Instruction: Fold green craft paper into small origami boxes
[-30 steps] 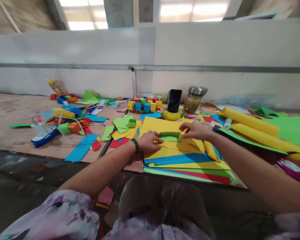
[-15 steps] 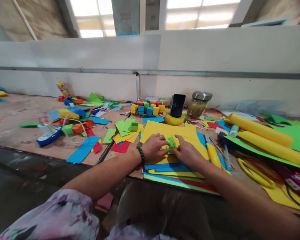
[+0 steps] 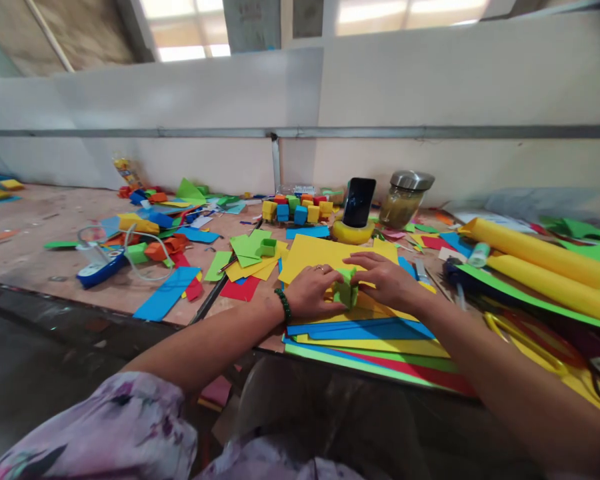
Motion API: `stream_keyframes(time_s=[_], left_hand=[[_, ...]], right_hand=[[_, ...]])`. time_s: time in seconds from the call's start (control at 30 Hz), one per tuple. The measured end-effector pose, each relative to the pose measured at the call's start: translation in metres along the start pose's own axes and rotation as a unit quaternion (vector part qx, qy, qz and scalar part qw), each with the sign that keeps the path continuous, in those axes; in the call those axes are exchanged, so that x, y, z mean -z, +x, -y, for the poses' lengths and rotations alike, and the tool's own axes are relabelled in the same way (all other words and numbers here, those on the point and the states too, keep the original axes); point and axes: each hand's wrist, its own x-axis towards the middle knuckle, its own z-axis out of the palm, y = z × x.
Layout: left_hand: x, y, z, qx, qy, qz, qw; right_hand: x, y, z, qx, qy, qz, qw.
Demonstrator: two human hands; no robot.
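Note:
A small folded green paper box [image 3: 347, 290] stands between my hands, above a yellow sheet [image 3: 315, 257]. My left hand [image 3: 316, 290] grips its left side with thumb and fingers; a dark beaded bracelet circles that wrist. My right hand [image 3: 384, 280] bends its fingers against the box's right side, and its fingertips touch the paper. Part of the box is hidden by the fingers. Beneath lies a stack of coloured sheets, with a blue sheet [image 3: 360, 329] and a green sheet [image 3: 380, 375] showing at the front edge.
Small finished cubes [image 3: 300, 212] are grouped at the back. A phone [image 3: 359, 202] leans on a yellow tape roll [image 3: 353, 231], beside a lidded jar [image 3: 405, 200]. Yellow rolled sheets [image 3: 540, 260] and yellow-handled scissors [image 3: 525, 347] lie right. Left is a blue-and-white corded device [image 3: 100, 268].
The green paper has opened into a more upright box shape. My right hand has lifted and spread its fingers along the box's right side. The camera view has tilted down slightly.

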Motion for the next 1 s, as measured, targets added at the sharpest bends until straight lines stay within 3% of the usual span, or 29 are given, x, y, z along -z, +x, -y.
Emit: stream_keyframes(time_s=[0.23,0.33,0.5,0.77,1.0], left_hand=[[0.004,0.0,0.001,-0.003,-0.012,0.026,1.0],[0.004,-0.002,0.001,0.014,-0.004,0.036,0.999],[0.004,-0.001,0.001,0.037,-0.025,0.029,0.999],[0.011,0.001,0.014,0.062,-0.151,0.079,0.983],[-0.001,0.002,0.007,0.07,-0.05,0.032,0.996]], right_hand=[[0.004,-0.007,0.021,-0.029,-0.01,0.021,0.999],[0.001,-0.007,0.023,-0.061,0.008,0.045,0.997],[-0.001,-0.009,0.022,-0.054,-0.027,0.048,0.997],[0.01,-0.01,0.032,-0.076,-0.055,0.115,0.989],[0.001,-0.013,0.029,-0.068,-0.006,0.082,0.994]])
